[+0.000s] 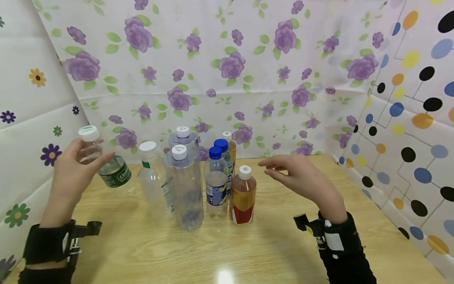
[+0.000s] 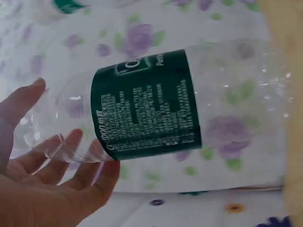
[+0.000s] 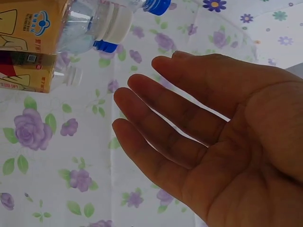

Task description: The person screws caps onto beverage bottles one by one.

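Observation:
My left hand (image 1: 72,167) holds a clear plastic water bottle with a dark green label (image 1: 117,173) round its upper part, below the white cap. The bottle leans, cap toward the left; whether its base touches the table I cannot tell. In the left wrist view the fingers (image 2: 99,182) curl along one side of the bottle (image 2: 147,109), with the thumb opposite. My right hand (image 1: 301,175) hovers with loosely extended fingers to the right of a white-capped bottle with an orange and red label (image 1: 244,197). It holds nothing, and the right wrist view shows its palm (image 3: 236,161).
Another green-labelled bottle (image 1: 150,185) stands beside two tall clear bottles (image 1: 184,189). Right of these are two blue-capped bottles (image 1: 216,181), with a second orange-labelled bottle (image 1: 231,146) behind. All share a wooden table (image 1: 159,256), enclosed by patterned cloth (image 1: 220,79).

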The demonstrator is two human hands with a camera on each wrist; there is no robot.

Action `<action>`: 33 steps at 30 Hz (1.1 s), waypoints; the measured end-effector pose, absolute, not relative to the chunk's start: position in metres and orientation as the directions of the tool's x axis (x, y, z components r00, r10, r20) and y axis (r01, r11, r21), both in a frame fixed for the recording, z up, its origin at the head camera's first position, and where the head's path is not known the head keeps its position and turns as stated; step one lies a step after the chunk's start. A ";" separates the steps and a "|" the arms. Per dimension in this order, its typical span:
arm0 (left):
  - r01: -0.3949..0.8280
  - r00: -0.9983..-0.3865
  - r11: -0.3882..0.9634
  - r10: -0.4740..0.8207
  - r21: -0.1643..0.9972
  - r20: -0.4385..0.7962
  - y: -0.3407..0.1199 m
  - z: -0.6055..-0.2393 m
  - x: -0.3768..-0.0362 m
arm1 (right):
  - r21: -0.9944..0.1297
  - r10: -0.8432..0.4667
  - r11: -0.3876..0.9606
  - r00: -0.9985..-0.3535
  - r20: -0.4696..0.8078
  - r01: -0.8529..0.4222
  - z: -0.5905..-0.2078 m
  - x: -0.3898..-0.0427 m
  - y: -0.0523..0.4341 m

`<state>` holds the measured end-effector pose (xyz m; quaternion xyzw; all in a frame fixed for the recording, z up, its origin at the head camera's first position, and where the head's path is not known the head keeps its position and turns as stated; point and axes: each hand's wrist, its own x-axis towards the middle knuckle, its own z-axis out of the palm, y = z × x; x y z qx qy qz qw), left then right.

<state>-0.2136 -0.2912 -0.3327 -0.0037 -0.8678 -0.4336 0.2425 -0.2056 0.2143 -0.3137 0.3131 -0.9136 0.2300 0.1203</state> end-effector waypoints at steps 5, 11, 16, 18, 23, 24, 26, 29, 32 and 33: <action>0.249 -0.886 0.624 -0.163 0.741 0.435 -0.291 -0.362 -0.244 | -0.351 -0.520 0.709 -0.789 0.327 -0.612 -0.318 -0.211 0.211; 0.275 -0.890 0.605 -0.134 0.747 0.436 -0.284 -0.381 -0.260 | -0.339 -0.530 0.713 -0.788 0.312 -0.614 -0.318 -0.213 0.206; 0.266 -0.913 0.575 -0.108 0.774 0.394 -0.285 -0.390 -0.269 | -0.338 -0.539 0.713 -0.788 0.296 -0.615 -0.317 -0.213 0.205; 0.264 -0.923 0.548 -0.096 0.794 0.373 -0.286 -0.393 -0.271 | -0.335 -0.542 0.714 -0.788 0.294 -0.615 -0.316 -0.213 0.204; 0.264 -0.945 0.504 -0.037 0.822 0.326 -0.288 -0.395 -0.272 | -0.336 -0.533 0.713 -0.787 0.311 -0.615 -0.315 -0.213 0.203; 0.264 -0.948 0.499 -0.023 0.826 0.317 -0.288 -0.395 -0.272 | -0.338 -0.531 0.712 -0.787 0.315 -0.615 -0.316 -0.212 0.202; 0.261 -0.954 0.493 0.001 0.830 0.300 -0.288 -0.395 -0.272 | -0.341 -0.528 0.711 -0.787 0.320 -0.615 -0.316 -0.211 0.201; 0.254 -0.960 0.480 0.016 0.840 0.281 -0.288 -0.395 -0.270 | -0.342 -0.527 0.709 -0.785 0.326 -0.617 -0.316 -0.209 0.199; 0.246 -0.964 0.473 0.028 0.846 0.265 -0.288 -0.396 -0.269 | -0.337 -0.528 0.705 -0.779 0.338 -0.624 -0.316 -0.207 0.196; 0.245 -0.964 0.474 0.030 0.845 0.263 -0.288 -0.396 -0.269 | -0.333 -0.531 0.702 -0.774 0.344 -0.629 -0.316 -0.205 0.195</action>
